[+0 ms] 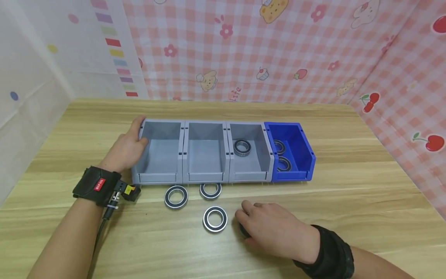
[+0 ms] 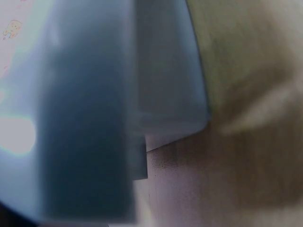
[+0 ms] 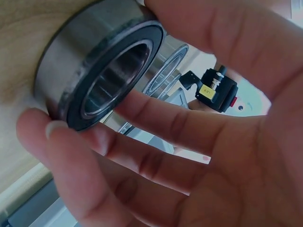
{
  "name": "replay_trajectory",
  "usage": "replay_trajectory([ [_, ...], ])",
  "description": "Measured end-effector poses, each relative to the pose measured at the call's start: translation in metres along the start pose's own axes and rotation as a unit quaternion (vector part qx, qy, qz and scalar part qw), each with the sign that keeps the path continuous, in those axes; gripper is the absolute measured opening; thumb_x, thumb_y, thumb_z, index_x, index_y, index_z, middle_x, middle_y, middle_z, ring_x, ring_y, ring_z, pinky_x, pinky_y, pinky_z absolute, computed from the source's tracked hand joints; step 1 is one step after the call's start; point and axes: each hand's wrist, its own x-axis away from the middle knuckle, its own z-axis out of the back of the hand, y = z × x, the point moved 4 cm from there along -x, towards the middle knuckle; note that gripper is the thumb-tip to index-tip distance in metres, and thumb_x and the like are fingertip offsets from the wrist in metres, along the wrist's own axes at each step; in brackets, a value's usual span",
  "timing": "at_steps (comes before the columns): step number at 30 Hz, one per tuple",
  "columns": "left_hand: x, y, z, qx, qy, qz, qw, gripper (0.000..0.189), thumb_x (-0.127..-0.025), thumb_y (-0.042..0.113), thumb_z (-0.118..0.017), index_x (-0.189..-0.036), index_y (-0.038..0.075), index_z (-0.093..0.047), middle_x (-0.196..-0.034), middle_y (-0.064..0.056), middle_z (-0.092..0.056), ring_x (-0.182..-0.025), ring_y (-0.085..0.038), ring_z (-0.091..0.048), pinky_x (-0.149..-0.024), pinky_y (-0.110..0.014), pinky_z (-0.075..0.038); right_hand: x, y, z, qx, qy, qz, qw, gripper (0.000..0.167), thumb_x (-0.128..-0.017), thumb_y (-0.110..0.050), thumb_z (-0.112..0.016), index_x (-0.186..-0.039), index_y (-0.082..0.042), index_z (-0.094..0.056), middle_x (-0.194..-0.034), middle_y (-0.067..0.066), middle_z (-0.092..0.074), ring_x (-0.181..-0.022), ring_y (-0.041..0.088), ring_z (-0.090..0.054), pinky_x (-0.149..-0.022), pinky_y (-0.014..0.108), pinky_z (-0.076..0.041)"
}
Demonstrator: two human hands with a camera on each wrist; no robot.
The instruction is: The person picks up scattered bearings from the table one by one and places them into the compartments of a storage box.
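Note:
In the head view my right hand (image 1: 275, 230) is low over the table and grips a ball bearing (image 1: 244, 231), mostly hidden by the fingers. The right wrist view shows this bearing (image 3: 78, 64) tilted on its edge, thumb and fingers around its steel outer ring. My left hand (image 1: 127, 149) holds the side wall of the leftmost grey bin (image 1: 158, 178), thumb over the rim. The left wrist view shows a blurred grey bin wall (image 2: 90, 113) up close. Three bearings lie flat before the bins: one at left (image 1: 167, 197), one partly hidden (image 1: 210, 197), one nearer (image 1: 206, 219).
Four bins stand side by side: a middle grey bin (image 1: 205, 177), another grey bin (image 1: 251, 177) with a bearing (image 1: 236, 149) inside, and a blue bin (image 1: 296, 176) holding two bearings (image 1: 289, 164). Behind the wooden table (image 1: 366, 217) hangs a checked cloth (image 1: 237, 58).

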Motion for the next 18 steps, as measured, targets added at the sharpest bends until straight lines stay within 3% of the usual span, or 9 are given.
replay_trajectory([
  [4, 0.0, 0.001, 0.0, 0.003, -0.003, 0.002, 1.0, 0.064, -0.099, 0.015, -0.032, -0.154, 0.011, 0.001, -0.108, -0.028, -0.049, -0.065, -0.028, -0.048, -0.049, -0.036, -0.035, -0.002, -0.001, 0.001, 0.003, 0.003, -0.005, 1.0, 0.039, -0.077, -0.034, -0.078, -0.104, -0.01, -0.061, -0.085, -0.001, -0.049, -0.065, 0.01, -0.047, -0.056, 0.026, -0.043],
  [9, 0.001, 0.002, 0.0, 0.0, -0.002, 0.001, 1.0, 0.064, -0.099, 0.014, -0.032, -0.154, 0.01, 0.0, -0.102, -0.027, -0.05, -0.061, -0.026, -0.047, -0.049, -0.035, -0.035, -0.002, 0.0, 0.003, -0.002, -0.001, -0.006, 1.0, 0.039, -0.077, -0.031, -0.078, -0.104, -0.009, -0.06, -0.086, 0.001, -0.05, -0.068, 0.012, -0.047, -0.057, 0.027, -0.044],
  [16, 0.001, 0.001, 0.001, -0.002, -0.002, 0.001, 1.0, 0.064, -0.099, 0.015, -0.032, -0.154, 0.011, 0.001, -0.081, -0.018, -0.046, -0.056, -0.024, -0.044, -0.048, -0.035, -0.035, -0.006, 0.006, 0.017, -0.006, 0.014, -0.001, 0.9999, 0.041, -0.077, -0.029, -0.078, -0.107, -0.008, -0.058, -0.086, 0.001, -0.05, -0.069, 0.013, -0.049, -0.059, 0.027, -0.046],
  [18, 0.001, 0.001, 0.001, -0.001, -0.001, -0.001, 1.0, 0.064, -0.099, 0.015, -0.032, -0.154, 0.01, 0.001, -0.088, -0.022, -0.049, -0.059, -0.025, -0.046, -0.049, -0.035, -0.035, -0.009, 0.009, 0.022, -0.01, 0.02, -0.009, 0.9997, 0.041, -0.078, -0.029, -0.078, -0.107, -0.008, -0.059, -0.086, 0.002, -0.051, -0.068, 0.014, -0.05, -0.059, 0.028, -0.046],
])
